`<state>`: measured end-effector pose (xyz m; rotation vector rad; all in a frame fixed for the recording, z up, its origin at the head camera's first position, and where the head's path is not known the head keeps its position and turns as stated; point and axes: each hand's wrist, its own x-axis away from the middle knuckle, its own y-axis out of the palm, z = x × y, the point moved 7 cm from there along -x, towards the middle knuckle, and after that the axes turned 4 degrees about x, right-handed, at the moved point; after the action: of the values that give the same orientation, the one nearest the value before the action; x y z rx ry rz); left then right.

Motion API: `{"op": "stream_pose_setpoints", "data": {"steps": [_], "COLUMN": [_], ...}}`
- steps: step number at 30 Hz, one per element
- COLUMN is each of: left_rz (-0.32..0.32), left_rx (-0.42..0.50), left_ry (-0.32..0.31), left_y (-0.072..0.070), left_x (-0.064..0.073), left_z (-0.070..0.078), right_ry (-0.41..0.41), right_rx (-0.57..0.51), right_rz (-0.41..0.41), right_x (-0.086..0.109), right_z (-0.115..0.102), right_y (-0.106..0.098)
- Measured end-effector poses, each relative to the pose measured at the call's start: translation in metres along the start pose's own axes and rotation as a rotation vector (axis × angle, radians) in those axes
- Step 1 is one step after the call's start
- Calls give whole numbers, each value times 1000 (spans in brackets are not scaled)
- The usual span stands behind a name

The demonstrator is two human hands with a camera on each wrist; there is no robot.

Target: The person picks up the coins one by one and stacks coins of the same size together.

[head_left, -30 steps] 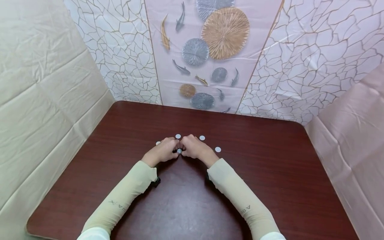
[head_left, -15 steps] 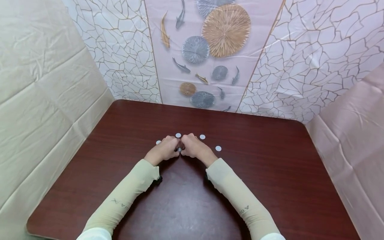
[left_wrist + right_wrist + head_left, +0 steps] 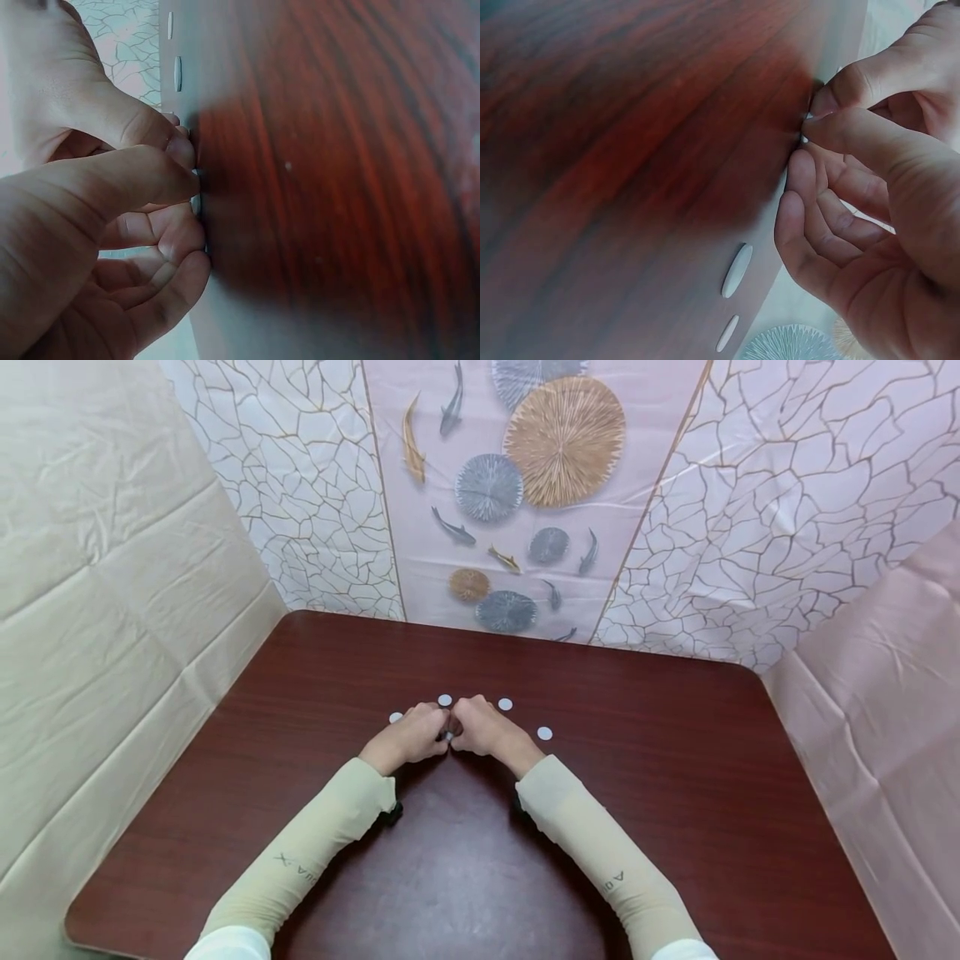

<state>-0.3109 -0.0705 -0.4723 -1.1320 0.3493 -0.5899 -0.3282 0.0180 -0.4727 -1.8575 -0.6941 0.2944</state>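
Observation:
In the head view my left hand and right hand meet near the table's middle, fingers curled down. Between their thumbs shows part of a small white disc. The left wrist view has a sliver of this disc between the left thumb and fingers, low against the tabletop. From the right wrist, only a thin bit of the disc appears beside the right thumb tip. The two thumbs come close together over it, and both hands pinch it from opposite sides. Most of it is hidden by the fingers.
More white discs lie flat around the hands: one partly behind the left hand, one beyond, and two on the right, a farther disc and a nearer disc. The dark red table meets patterned cloth walls.
The thumbs have drawn closer together, so less of the middle disc shows than a second ago. My left hand has shifted slightly right; the other discs lie where they were.

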Motion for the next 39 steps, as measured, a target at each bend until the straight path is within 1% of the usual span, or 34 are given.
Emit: {"op": "stream_pose_setpoints", "data": {"steps": [5, 7, 12, 17, 23, 30, 39], "left_rz": [-1, -14, -42, -38, -16, -22, 13], "left_rx": [10, 12, 16, 27, 36, 56, 58], "left_ry": [-17, -31, -42, -21, 13, 4, 34], "left_y": [2, 3, 6, 7, 7, 12, 14], "left_x": [0, 1, 5, 12, 18, 25, 35], "left_z": [-1, -1, 0, 3, 11, 16, 25], "right_ry": [-21, -24, -41, -69, -84, -97, -115], "right_rx": [11, 6, -6, -8, -5, 7, 21], "right_rz": [24, 19, 11, 9, 6, 12, 18], "right_x": [1, 2, 6, 14, 22, 33, 44], "right_z": [-1, -2, -5, -10, -13, -18, -22], "right_y": [0, 0, 3, 4, 6, 8, 12]}}
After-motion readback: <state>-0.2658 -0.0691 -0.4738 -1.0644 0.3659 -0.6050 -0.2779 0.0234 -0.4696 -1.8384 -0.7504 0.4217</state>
